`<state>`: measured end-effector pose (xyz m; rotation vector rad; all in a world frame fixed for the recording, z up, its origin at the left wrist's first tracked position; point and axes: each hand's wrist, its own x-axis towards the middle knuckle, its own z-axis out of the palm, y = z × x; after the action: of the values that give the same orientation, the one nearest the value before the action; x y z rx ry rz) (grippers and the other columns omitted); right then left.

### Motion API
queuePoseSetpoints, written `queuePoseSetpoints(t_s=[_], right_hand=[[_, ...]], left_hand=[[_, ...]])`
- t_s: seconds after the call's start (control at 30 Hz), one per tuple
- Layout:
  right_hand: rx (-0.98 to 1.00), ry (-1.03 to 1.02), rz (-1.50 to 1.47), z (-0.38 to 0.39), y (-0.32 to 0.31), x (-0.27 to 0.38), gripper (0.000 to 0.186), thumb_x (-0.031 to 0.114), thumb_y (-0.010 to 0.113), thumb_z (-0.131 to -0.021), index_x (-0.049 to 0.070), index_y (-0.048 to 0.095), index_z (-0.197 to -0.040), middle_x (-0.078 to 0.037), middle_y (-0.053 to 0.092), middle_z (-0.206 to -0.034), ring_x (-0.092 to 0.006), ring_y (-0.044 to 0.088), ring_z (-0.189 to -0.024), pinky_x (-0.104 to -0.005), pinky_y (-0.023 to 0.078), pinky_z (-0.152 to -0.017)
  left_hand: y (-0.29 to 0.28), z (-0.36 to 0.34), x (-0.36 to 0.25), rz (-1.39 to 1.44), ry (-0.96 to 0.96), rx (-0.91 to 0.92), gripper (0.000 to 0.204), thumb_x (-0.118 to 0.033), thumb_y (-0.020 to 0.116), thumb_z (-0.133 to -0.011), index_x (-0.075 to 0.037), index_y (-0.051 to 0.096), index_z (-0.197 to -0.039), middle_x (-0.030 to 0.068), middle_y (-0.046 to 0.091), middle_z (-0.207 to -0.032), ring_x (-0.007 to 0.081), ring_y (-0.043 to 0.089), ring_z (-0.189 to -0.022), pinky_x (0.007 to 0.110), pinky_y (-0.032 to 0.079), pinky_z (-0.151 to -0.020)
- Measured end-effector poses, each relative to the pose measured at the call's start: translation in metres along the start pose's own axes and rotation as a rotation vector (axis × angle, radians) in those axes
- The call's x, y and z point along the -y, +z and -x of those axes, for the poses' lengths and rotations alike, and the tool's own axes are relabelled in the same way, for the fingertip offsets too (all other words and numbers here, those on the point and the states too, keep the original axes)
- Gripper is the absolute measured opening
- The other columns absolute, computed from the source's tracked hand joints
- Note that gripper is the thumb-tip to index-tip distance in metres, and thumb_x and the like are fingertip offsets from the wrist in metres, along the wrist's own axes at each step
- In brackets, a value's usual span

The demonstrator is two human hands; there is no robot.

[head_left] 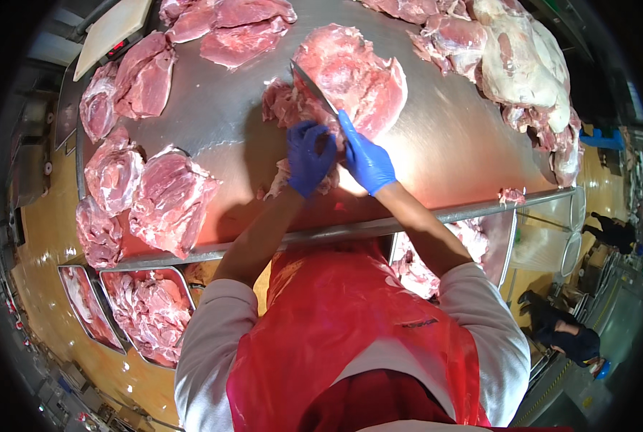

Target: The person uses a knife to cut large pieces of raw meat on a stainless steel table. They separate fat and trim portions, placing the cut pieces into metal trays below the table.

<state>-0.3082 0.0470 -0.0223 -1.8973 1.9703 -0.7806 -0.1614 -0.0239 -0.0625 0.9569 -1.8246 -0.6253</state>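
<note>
On the tabletop [451, 137], a seemingly part-trimmed meat piece [357, 79] is being cut further with a knife [315, 88] gripped in the right hand [368, 160] and touched by the curled left hand [308, 160], its hold unclear.

Head-worn fisheye, downward over table [217, 108]

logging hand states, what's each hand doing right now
Left hand: curled at the meat; whether it grips anything cannot be told.
Right hand: closed, holding the knife.
</note>
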Motion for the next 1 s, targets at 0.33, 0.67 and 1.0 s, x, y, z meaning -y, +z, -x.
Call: queuePoseSetpoints(t_s=[0.33, 0.67, 1.0], right_hand=[[0.607, 0.204, 0.222, 0.135, -0.102, -0.043, 0.071, 0.011, 0.046, -0.094, 0.030, 0.017, -0.156, -0.027, 0.065, -0.091, -0.0421, 0.066, -0.072, -0.0524, 0.052, -0.062], [-0.010, 0.018, -0.140, 0.039, -0.068, 0.007, 0.067, 0.009, 0.050, -0.093, 0.018, 0.027, -0.155, -0.026, 0.060, -0.124, -0.0431, 0.066, -0.094, -0.0468, 0.055, -0.079], [0.333, 0.111, 0.042, 0.071, -0.028, -0.015, 0.073, 0.013, 0.050, -0.091, 0.033, 0.020, -0.155, -0.022, 0.067, -0.097, -0.0395, 0.067, -0.077, -0.0512, 0.054, -0.071]], left_hand=[[0.002, -0.020, 0.010, 0.291, -0.375, -0.053, 0.026, -0.007, 0.070, -0.077, -0.005, 0.061, -0.102, 0.0160, 0.055, -0.105, 0.0330, 0.052, -0.100, 0.042, 0.042, -0.090], [0.009, -0.011, 0.005, -0.064, -0.304, -0.090, 0.037, -0.011, 0.070, -0.071, -0.003, 0.054, -0.102, 0.0134, 0.053, -0.097, 0.0290, 0.054, -0.093, 0.040, 0.046, -0.084], [-0.003, -0.018, 0.071, 0.092, -0.575, -0.351, 0.024, -0.003, 0.066, -0.071, -0.005, 0.051, -0.089, 0.0094, 0.049, -0.087, 0.0217, 0.051, -0.073, 0.031, 0.044, -0.070]])
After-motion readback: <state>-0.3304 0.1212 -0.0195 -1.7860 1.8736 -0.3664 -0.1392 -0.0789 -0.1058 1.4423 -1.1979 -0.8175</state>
